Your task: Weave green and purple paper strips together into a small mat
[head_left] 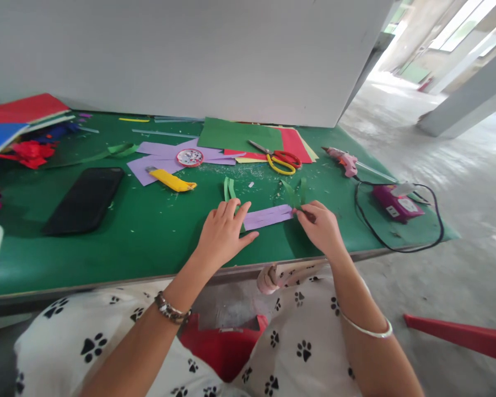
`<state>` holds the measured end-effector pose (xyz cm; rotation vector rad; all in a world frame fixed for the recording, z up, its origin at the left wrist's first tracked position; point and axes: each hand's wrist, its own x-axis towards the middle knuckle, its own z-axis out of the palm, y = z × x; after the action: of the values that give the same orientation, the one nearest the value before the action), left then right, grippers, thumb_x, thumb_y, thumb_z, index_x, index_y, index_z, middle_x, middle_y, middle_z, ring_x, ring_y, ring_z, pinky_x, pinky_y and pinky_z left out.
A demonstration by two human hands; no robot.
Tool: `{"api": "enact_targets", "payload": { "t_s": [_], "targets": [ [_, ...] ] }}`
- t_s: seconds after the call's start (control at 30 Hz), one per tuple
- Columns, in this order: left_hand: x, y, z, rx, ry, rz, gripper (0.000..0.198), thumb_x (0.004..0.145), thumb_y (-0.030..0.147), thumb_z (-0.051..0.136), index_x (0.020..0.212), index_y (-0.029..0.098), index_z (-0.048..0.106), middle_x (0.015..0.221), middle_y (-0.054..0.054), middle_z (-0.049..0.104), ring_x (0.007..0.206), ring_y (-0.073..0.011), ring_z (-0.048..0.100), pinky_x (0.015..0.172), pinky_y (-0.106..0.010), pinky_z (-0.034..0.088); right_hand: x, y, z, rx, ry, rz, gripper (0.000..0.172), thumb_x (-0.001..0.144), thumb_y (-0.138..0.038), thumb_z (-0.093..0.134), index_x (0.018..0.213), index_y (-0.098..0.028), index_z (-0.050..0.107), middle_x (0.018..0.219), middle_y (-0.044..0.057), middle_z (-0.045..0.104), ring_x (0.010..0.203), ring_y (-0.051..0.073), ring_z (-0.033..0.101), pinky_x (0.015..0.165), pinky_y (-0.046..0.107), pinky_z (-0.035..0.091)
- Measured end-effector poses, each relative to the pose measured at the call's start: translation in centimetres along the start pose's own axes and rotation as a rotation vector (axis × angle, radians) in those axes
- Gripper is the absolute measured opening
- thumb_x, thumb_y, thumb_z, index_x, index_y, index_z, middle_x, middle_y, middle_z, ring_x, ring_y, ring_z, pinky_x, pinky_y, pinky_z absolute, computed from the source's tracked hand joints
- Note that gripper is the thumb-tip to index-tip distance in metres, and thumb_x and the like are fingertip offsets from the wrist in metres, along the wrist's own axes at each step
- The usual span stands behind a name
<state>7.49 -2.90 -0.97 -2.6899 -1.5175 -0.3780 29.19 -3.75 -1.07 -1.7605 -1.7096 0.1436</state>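
Observation:
A folded purple paper strip (pixel 268 217) lies on the green tabletop between my two hands. My left hand (pixel 225 227) rests over its left end, fingers spread and thumb pointing right. Green paper strips (pixel 228 188) stick out beyond those fingers. At the right end, my right hand (pixel 320 225) pinches the base of a looped green paper strip (pixel 290 194) where it meets the purple paper. Beyond the hands lie scissors (pixel 281 160) with red and yellow handles and a yellow utility knife (pixel 171 179).
A black phone (pixel 85 199) lies at left. Purple sheets (pixel 146 165) hold a round dish of small beads (pixel 190 157). Green card (pixel 235 134) is at the back. A pink glue gun (pixel 344 161) and a purple power block (pixel 397 203) with looped black cord sit at right.

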Motion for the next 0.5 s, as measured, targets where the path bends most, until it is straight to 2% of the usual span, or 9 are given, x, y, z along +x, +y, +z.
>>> {"api": "enact_targets", "payload": {
  "t_s": [0.07,0.17,0.23,0.33,0.5],
  "targets": [
    [-0.1,-0.3,0.3,-0.01,0.027,-0.003,0.058,0.082,0.044,0.053,0.129,0.012,0.04,0.13,-0.016,0.046,0.118,-0.0287,0.043,0.092,-0.041,0.042,0.0,-0.1,-0.1,-0.001,0.009,0.013,0.024,0.073,-0.027,0.047,0.052,-0.018,0.055,0.059,0.0,0.046,0.05,0.01,0.038,0.049,0.024,0.031],
    [0.1,-0.2,0.6,-0.034,-0.013,0.043,0.059,0.087,0.046,0.042,0.134,0.011,0.033,0.141,-0.014,0.034,0.131,-0.0279,0.029,0.104,-0.043,0.031,0.0,-0.1,-0.3,-0.012,0.02,0.014,0.026,0.074,-0.027,0.046,0.053,-0.018,0.059,0.059,0.0,0.046,0.05,0.01,0.038,0.049,0.024,0.031],
    [0.5,0.3,0.6,-0.052,-0.068,0.089,0.058,0.09,0.047,0.033,0.136,0.011,0.031,0.144,-0.012,0.03,0.133,-0.0258,0.024,0.107,-0.043,0.026,-0.1,0.0,-0.3,-0.015,0.016,0.014,0.025,0.074,-0.026,0.047,0.054,-0.018,0.06,0.06,0.0,0.046,0.05,0.01,0.038,0.049,0.024,0.031],
    [1.4,1.3,0.5,-0.059,-0.138,0.137,0.061,0.089,0.05,0.03,0.137,0.012,0.029,0.145,-0.011,0.028,0.134,-0.0241,0.021,0.109,-0.04,0.022,-0.1,-0.1,-0.3,0.001,0.001,0.016,0.024,0.074,-0.026,0.049,0.055,-0.018,0.061,0.061,0.0,0.047,0.051,0.01,0.04,0.05,0.024,0.032],
    [2.3,1.2,0.6,-0.077,-0.303,0.064,0.061,0.09,0.047,0.031,0.138,0.011,0.027,0.146,-0.01,0.024,0.136,-0.0225,0.017,0.11,-0.041,0.017,-0.1,-0.6,-0.4,0.051,0.005,0.006,0.025,0.075,-0.027,0.047,0.059,-0.018,0.065,0.064,0.002,0.051,0.052,0.011,0.041,0.05,0.025,0.035]
  ]
}}
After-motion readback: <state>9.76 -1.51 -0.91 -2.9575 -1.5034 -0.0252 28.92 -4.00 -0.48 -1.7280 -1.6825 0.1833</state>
